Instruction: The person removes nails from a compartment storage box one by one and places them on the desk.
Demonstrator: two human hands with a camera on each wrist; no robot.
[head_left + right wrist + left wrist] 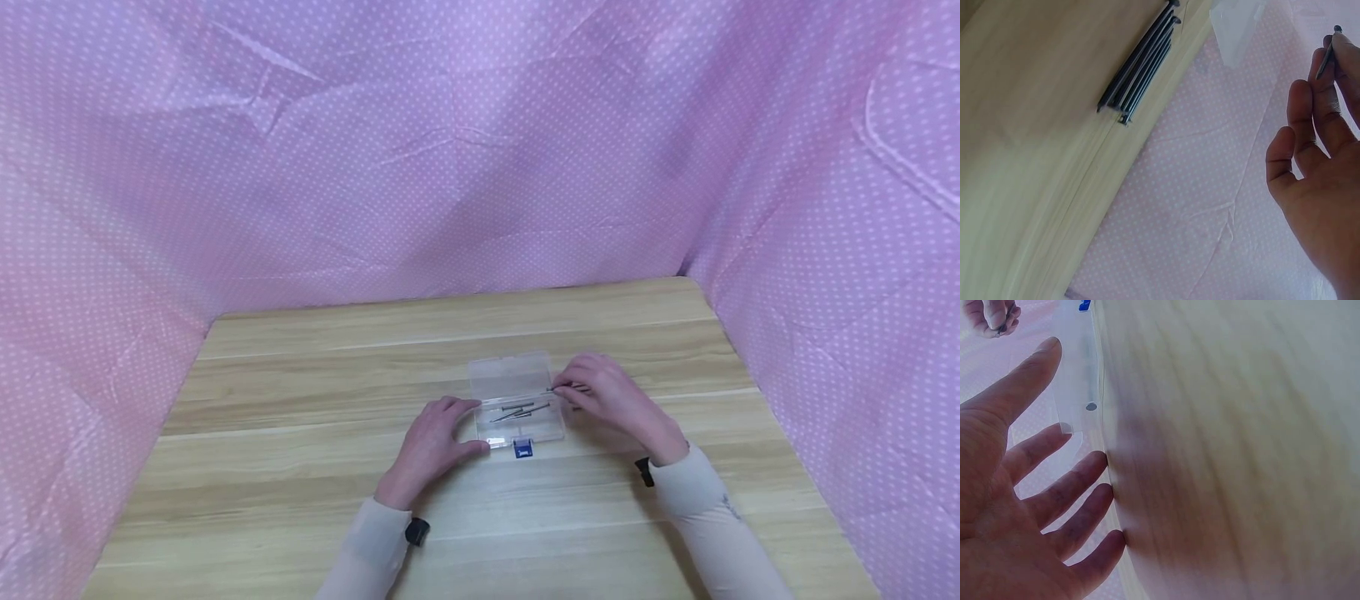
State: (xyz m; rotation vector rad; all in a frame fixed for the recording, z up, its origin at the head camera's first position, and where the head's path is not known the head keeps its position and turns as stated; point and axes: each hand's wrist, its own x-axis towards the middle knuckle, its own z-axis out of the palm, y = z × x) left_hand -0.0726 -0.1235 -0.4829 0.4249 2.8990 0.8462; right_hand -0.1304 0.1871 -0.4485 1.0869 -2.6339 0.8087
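Note:
A clear plastic box stands on the table with its lid folded back and several dark metal nails lying loose inside. My left hand is at the box's left end, thumb at the front corner and index finger at the back corner; its fingers are spread and fairly straight. Just beyond the box's right end, my right hand pinches a nail between thumb and fingertips. Below that hand, several more nails lie side by side on the table, mostly hidden in the head view.
A blue tab sticks out from the box's front edge. The wooden table reaches back to a pink dotted cloth that hangs behind it and along both sides. A dark band sits at the left wrist.

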